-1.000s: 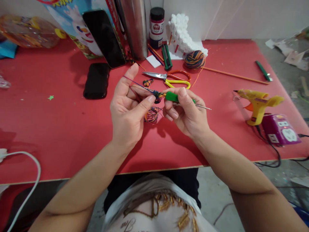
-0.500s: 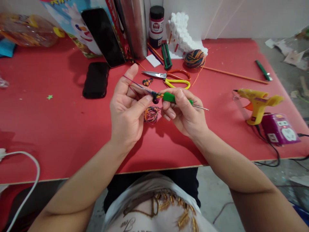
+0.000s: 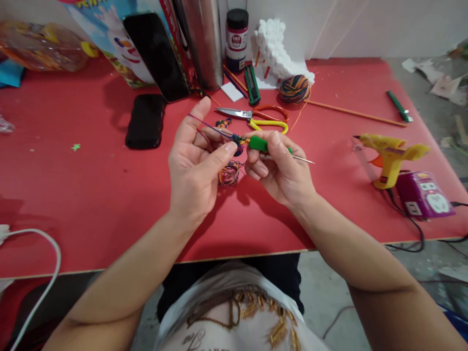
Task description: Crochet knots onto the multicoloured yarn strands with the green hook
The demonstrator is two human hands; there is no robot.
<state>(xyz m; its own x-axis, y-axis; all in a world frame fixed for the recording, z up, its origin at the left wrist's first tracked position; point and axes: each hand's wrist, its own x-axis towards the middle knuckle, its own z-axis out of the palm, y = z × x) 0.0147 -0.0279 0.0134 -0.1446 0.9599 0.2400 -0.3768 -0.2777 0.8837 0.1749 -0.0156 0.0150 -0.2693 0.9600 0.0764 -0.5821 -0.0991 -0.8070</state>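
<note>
My left hand [image 3: 195, 168] pinches a small multicoloured crochet piece [image 3: 238, 147] between thumb and fingers. A dark purple-blue strand of yarn [image 3: 206, 123] runs taut from the raised left index finger to the piece. Closed around the green handle of a crochet hook [image 3: 259, 144] is my right hand [image 3: 280, 163]; a thin metal end sticks out to the right past the fingers. The hook's working tip lies at the crochet piece, where the stitches are too small to make out. Below the hands, a loose tangle of the same yarn [image 3: 229, 174] rests on the red table [image 3: 91, 195].
Scissors [image 3: 252, 117], a green cutter [image 3: 252, 85], a yarn ball [image 3: 295, 89] and an orange stick [image 3: 358, 113] lie beyond my hands. Two phones [image 3: 145, 122] are at the left back. To the right, a yellow glue gun [image 3: 389, 156] stands beside a purple power box [image 3: 424, 195].
Both hands have shifted very slightly, with the left thumb a little further right. The crochet piece and hook moved a touch to the right with them; both grips are kept.
</note>
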